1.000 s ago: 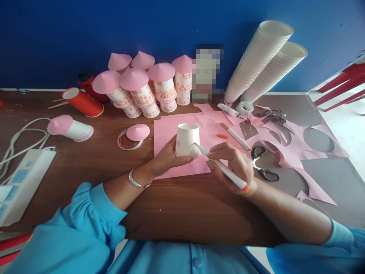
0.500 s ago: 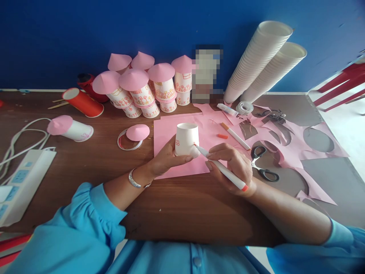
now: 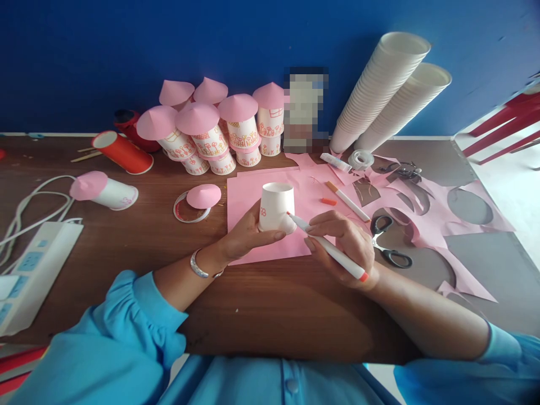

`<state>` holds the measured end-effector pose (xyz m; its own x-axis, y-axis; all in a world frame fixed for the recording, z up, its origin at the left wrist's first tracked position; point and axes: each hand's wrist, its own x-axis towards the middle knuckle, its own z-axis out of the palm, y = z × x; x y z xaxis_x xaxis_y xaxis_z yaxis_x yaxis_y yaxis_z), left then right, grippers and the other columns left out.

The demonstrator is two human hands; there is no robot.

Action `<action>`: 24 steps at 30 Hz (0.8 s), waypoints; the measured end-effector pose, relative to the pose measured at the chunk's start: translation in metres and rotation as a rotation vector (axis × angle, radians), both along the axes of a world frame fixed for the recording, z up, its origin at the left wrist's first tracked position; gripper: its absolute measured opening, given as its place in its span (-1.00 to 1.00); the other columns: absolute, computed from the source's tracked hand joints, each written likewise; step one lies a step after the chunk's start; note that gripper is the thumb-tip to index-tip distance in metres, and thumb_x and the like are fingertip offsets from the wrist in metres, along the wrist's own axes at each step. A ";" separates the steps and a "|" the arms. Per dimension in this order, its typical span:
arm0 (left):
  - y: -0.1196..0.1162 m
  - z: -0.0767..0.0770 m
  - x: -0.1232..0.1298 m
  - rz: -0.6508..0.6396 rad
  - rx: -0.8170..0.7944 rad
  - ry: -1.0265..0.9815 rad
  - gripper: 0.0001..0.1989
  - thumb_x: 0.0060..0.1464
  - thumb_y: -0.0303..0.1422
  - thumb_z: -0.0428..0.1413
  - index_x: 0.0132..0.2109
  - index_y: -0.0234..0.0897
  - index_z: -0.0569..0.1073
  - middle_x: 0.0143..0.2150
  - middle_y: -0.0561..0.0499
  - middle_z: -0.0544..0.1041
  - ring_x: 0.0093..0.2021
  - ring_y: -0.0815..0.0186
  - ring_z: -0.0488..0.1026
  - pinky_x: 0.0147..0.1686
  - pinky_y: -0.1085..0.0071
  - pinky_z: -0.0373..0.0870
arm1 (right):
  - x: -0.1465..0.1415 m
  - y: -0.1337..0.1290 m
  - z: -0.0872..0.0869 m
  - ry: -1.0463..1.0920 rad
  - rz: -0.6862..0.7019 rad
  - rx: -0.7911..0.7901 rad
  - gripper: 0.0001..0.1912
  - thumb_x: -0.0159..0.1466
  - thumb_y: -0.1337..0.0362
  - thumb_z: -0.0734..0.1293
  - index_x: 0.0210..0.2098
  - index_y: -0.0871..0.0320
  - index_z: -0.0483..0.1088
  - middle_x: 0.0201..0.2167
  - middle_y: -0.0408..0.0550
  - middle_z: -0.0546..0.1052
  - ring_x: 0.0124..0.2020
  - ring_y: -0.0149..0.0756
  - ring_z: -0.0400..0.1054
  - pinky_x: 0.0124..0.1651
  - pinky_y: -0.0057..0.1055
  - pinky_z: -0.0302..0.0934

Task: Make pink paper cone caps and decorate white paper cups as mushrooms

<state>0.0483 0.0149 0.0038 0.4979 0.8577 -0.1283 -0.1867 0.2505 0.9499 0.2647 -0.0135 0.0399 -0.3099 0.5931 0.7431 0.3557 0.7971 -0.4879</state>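
Observation:
My left hand (image 3: 248, 233) grips a white paper cup (image 3: 276, 205), upside down, above pink paper (image 3: 247, 197). A small red flower drawing (image 3: 263, 212) shows on the cup's left side. Between the fingers of my right hand (image 3: 343, 244) is a white marker pen (image 3: 333, 252) with a red end; its red tip touches or nearly touches the cup's right side. On the paper near my right hand lie an orange-red marker cap (image 3: 329, 201) and a second marker with a brown cap (image 3: 348, 201).
Decorated cups with pink cone roofs (image 3: 198, 119) stand along the blue wall. Two stacks of paper cups (image 3: 375, 90) lean at back right. Black-handled scissors (image 3: 386, 242) and cut pink scraps (image 3: 439, 197) lie right. A power strip (image 3: 46, 270) and a roofed cup (image 3: 113, 191) are left.
Both hands, the cup and the marker stay almost exactly in place. The marker tip's position on the cup shifts very slightly at most.

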 end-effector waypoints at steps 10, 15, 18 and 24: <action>0.001 -0.002 0.000 0.007 0.021 -0.014 -0.50 -0.04 -0.20 0.44 -0.01 -0.21 0.45 -0.15 0.01 0.47 -0.13 0.25 0.38 -0.10 0.29 0.32 | 0.000 0.000 0.003 0.012 0.029 -0.006 -0.72 0.26 0.51 0.37 -0.09 0.10 0.40 -0.39 -0.07 0.55 -0.43 -0.25 0.51 -0.46 -0.37 0.40; 0.000 -0.001 0.000 0.020 -0.001 0.020 -0.47 -0.06 -0.16 0.45 -0.02 -0.21 0.44 -0.16 0.01 0.47 -0.15 0.23 0.38 -0.13 0.29 0.32 | 0.001 0.000 0.004 -0.011 0.031 -0.001 -0.76 0.26 0.50 0.37 -0.12 0.11 0.39 -0.40 -0.06 0.56 -0.43 -0.25 0.52 -0.45 -0.38 0.40; 0.000 0.001 0.000 0.020 -0.008 0.019 -0.47 -0.06 -0.15 0.45 -0.03 -0.21 0.44 -0.16 0.00 0.46 -0.15 0.24 0.39 -0.12 0.28 0.32 | 0.001 0.000 0.004 -0.022 0.025 0.000 -0.77 0.26 0.50 0.36 -0.14 0.11 0.38 -0.40 -0.06 0.56 -0.42 -0.25 0.52 -0.45 -0.38 0.40; 0.001 0.000 0.000 -0.004 0.017 0.007 -0.49 -0.03 -0.16 0.44 -0.02 -0.22 0.44 -0.17 0.01 0.45 -0.16 0.26 0.37 -0.14 0.31 0.32 | 0.001 0.000 0.003 -0.033 0.019 -0.007 -0.79 0.28 0.47 0.35 -0.14 0.09 0.39 -0.41 -0.08 0.56 -0.42 -0.25 0.53 -0.45 -0.36 0.41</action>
